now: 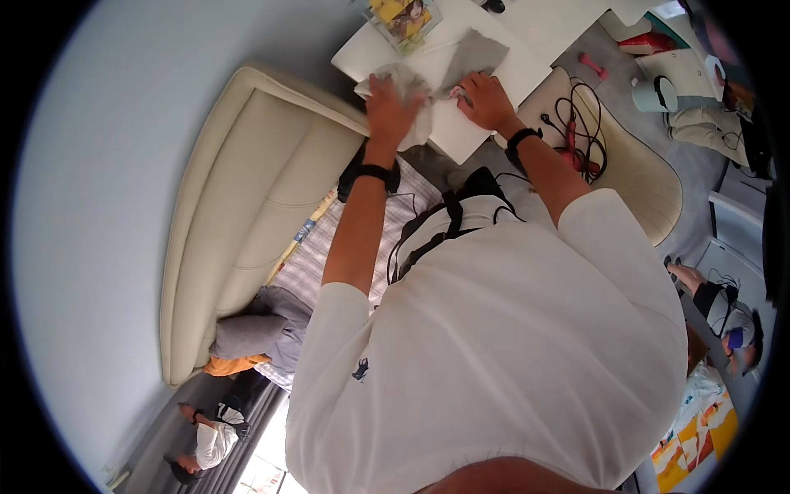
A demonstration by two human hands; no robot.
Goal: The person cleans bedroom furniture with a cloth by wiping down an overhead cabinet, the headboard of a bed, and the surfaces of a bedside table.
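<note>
Now both hands are over the white table (pixel 457 136), at the far end of the person's outstretched arms. The left hand (pixel 391 114) lies on a crumpled pale grey cloth (pixel 415 130), fingers apart and a little blurred. The right hand (pixel 487 102) is at the lower edge of a darker grey cloth (pixel 480 56), its fingers bent; I can't tell whether they are clamped on the fabric. That darker cloth lies on the tabletop, beside the pale one. A picture with yellow in it (pixel 403 18) sits near the table's edge, beyond the left hand.

Over on the person's right, a cream seat (pixel 646 169) carries a looped black cable (pixel 603 132) and a red object (pixel 571 156). A pink dumbbell (pixel 592 66) lies on the floor near a pale bucket (pixel 652 96). To the left, a cream padded headboard (pixel 247 177) stands alongside checked bedding (pixel 333 247).
</note>
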